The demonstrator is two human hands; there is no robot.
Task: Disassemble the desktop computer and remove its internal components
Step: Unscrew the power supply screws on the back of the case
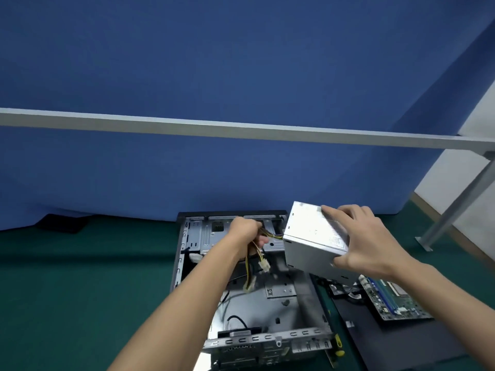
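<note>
1. Head view: a blue partition (241, 62) with a grey rail (241, 129) fills the background, above a green mat (80, 290).
2. A motherboard (388, 298) lies on a dark sheet (375, 338) right of the case, and a yellow-handled screwdriver (338, 344) sits at the case's near right corner.
3. The open computer case (267, 303) lies flat on the mat, its bare grey metal floor showing, with a black cable inside.
4. The right hand (372, 242) grips the power supply (313, 236), a silver metal box held tilted above the case, fingers over its top, thumb beneath.
5. The left hand (245, 234) is clenched round the yellow-and-black cable bundle (257, 261), whose white connectors dangle.
</note>
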